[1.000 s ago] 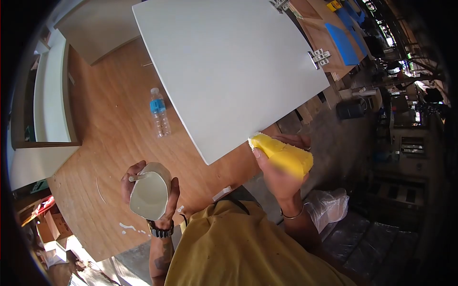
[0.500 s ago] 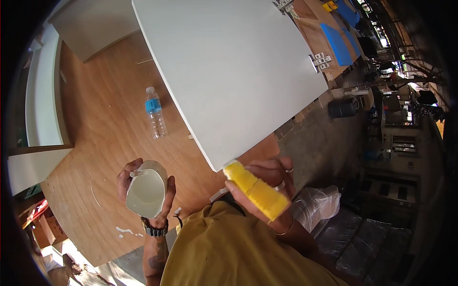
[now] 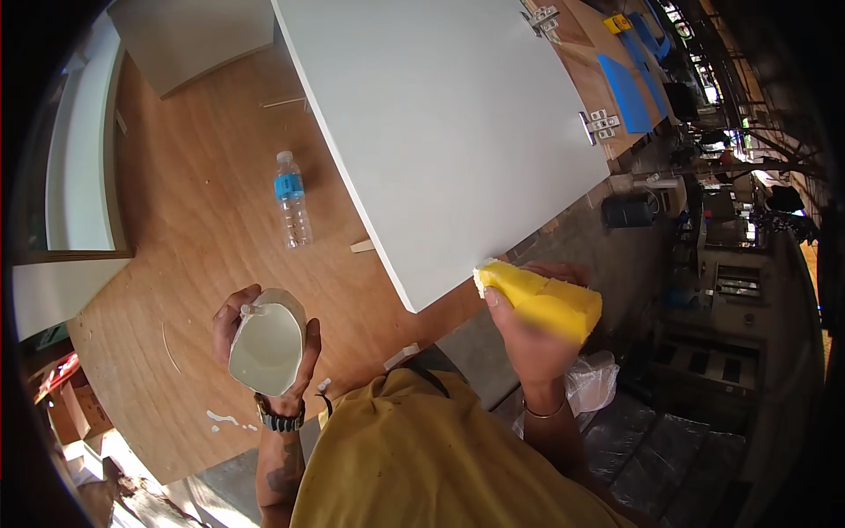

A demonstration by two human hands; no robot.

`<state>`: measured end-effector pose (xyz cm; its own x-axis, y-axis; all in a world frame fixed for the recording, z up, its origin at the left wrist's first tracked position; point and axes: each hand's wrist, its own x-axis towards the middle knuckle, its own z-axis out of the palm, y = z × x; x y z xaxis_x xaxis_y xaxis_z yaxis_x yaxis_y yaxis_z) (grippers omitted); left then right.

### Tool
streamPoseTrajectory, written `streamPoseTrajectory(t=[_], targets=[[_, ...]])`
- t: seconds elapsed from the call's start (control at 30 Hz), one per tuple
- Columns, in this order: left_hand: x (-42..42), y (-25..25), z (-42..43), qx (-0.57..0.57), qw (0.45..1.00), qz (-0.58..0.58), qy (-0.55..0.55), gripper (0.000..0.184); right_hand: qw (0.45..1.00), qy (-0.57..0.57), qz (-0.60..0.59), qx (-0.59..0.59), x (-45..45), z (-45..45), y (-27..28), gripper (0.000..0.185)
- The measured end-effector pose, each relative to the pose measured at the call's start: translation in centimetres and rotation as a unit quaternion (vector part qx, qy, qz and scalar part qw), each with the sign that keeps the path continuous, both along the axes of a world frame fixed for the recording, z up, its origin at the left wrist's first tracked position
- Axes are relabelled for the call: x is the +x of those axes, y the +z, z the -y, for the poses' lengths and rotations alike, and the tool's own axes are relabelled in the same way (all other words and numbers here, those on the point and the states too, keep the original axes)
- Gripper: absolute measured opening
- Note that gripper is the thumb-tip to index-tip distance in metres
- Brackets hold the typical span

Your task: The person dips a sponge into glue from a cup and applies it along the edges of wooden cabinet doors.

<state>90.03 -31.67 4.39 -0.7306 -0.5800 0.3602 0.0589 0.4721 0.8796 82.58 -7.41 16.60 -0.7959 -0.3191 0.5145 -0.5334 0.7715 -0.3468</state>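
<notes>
A cut-open plastic container (image 3: 268, 348) with pale whitish liquid in it is in my left hand (image 3: 304, 365), whose fingers wrap round its sides. My right hand (image 3: 532, 348) grips a yellow sponge (image 3: 550, 301). The sponge's whitish tip meets the lower edge of a large white panel (image 3: 440, 132), to the right of its near corner. A clear bottle with a blue label (image 3: 291, 201) stands or lies on the wooden table left of the panel; which of the two I cannot tell.
The plywood table (image 3: 194, 211) bears white spills (image 3: 223, 418) near its front edge. Metal hinges (image 3: 601, 125) sit on the panel's right edge. White cabinet parts (image 3: 81, 176) are at the left. Plastic-wrapped items (image 3: 647, 453) lie at the lower right, a dark bucket (image 3: 630, 210) farther back.
My right hand with the sponge first moved left to the panel's near corner, then back right along its lower edge. My left hand still holds the container. The view has shifted slightly.
</notes>
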Motion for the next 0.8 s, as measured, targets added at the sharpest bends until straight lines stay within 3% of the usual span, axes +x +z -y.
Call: streamPoseTrajectory(t=[0.3, 0.4, 0.53, 0.63, 0.73, 0.8], targets=[[0.1, -0.1, -0.2, -0.026, 1.0, 0.004, -0.004, 0.062, 0.992, 0.107, 0.045, 0.05, 2.2, 3.6, 0.7, 0.022], [0.2, 0.2, -0.1, -0.026, 0.999, 0.019, -0.013, 0.062, 0.99, 0.126, 0.024, 0.061, 2.4, 3.6, 0.9, 0.031], [0.2, 0.0, -0.4, -0.016, 1.0, 0.013, -0.008, 0.061, 0.996, 0.084, 0.007, 0.036, 1.2, 3.1, 0.9, 0.026], [0.0, -0.8, -0.7, -0.026, 0.999, -0.044, 0.002, 0.071, 0.999, 0.05, 0.018, 0.008, 0.3, 1.3, 0.2, 0.026], [0.3, -1.0, -0.5, -0.045, 0.998, -0.023, -0.023, 0.083, 0.998, -0.038, 0.035, -0.033, -0.5, -1.0, -0.7, 0.023], [0.4, -0.5, -0.5, -0.018, 1.0, 0.003, -0.021, 0.068, 0.991, -0.096, 0.033, -0.083, -1.2, -3.1, -1.7, 0.023]])
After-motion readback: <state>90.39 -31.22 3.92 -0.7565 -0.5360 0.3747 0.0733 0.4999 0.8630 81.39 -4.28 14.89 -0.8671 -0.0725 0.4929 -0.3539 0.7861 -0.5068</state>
